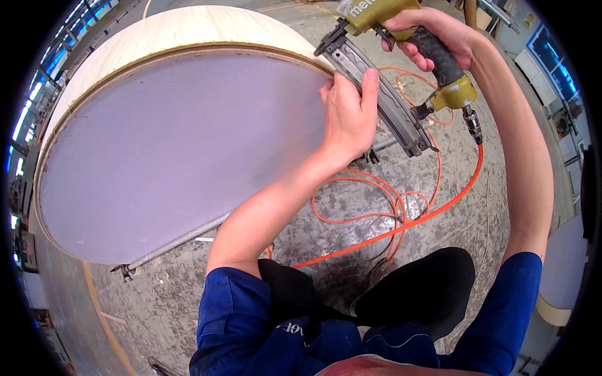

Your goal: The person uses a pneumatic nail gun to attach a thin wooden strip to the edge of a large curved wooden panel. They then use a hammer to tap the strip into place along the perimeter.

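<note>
A large rounded piece with a flat grey face (182,150) and a bent pale plywood side (194,26) fills the left of the view, resting on a metal frame. In my right hand (454,37) is a yellow-green and black pneumatic nail gun (442,59), my fingers wrapped round its grip near the trigger. Its nose meets the top right rim of the rounded piece, and the long metal magazine (382,94) slants down to the right. My left hand (351,116) is closed at that rim, thumb up beside the magazine; some fingertips are hidden.
An orange air hose (464,188) runs from the gun's base and loops over the worn grey floor (451,219). Beneath the rounded piece lies a metal bar (182,240) with a black clamp (123,271) at its end. Another curved piece (564,276) stands at the far right.
</note>
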